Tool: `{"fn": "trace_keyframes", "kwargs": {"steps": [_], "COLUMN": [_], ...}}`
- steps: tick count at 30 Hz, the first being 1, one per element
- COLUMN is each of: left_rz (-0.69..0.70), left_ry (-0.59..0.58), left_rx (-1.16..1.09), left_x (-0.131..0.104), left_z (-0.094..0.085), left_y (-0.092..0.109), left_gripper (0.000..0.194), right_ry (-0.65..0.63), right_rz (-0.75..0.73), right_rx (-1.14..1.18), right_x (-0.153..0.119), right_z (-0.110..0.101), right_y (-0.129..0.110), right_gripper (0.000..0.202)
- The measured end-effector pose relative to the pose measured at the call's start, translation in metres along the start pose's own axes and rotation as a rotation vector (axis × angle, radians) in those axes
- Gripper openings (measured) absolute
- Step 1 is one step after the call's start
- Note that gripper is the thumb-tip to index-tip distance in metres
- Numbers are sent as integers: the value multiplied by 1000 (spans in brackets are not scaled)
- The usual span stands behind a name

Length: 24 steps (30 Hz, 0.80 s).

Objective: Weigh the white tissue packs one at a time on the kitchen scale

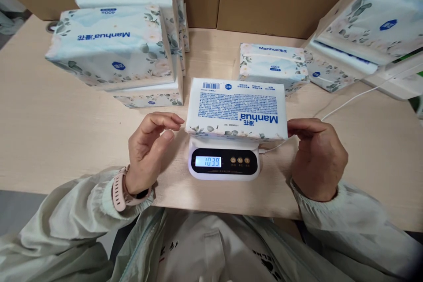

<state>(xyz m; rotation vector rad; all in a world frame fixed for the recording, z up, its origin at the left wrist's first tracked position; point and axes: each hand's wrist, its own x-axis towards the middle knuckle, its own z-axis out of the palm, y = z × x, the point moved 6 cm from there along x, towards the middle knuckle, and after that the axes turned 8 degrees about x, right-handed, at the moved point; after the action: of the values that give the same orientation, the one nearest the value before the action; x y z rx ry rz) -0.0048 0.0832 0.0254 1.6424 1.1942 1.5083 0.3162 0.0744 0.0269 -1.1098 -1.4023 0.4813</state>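
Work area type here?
Probably a packing or weighing station: a lit digital scale bearing a Manhua pack, similar packs stacked on the table, and brown cardboard behind.

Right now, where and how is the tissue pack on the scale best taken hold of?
Likely by its two short ends, fingers coming in from left and right at once. The tissue pack lies lengthwise across the scale, its ends facing the left hand and right hand.

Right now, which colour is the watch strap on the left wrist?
The strap is pale pink, clearest in the head view.
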Motion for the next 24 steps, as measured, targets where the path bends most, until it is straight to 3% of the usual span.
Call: {"fn": "trace_keyframes", "kwargs": {"steps": [4,6,9,12,15,19,22,24], "left_rz": [-22,-27,-9,-38,-80,-99,-96,-96], "left_ry": [-42,-129,-226,-178,-73,-31,-4,10], "left_rx": [31,38,20,-26,-76,-60,-34,-21], "left_x": [-3,-5,-6,4,23,69,123,164], "left_z": [-1,2,11,25,46,72,84,93], "left_y": [-2,-1,5,9,9,8,7,3], "left_gripper": [25,39,54,47,44,62,77,86], "right_ry": [3,-167,-452,-434,-386,-375,-340,-355], "right_rz": [39,16,-119,-192,-303,-546,-539,-546], "right_rx": [78,137,95,-8,-57,-168,-222,-196], "right_x": [-3,-5,-11,-2,28,90,148,185], "right_z": [-1,5,16,16,22,38,48,58], "right_y": [10,12,5,-3,-21,-46,-35,-15], "right_gripper": [33,45,84,98,93,80,64,67]}}
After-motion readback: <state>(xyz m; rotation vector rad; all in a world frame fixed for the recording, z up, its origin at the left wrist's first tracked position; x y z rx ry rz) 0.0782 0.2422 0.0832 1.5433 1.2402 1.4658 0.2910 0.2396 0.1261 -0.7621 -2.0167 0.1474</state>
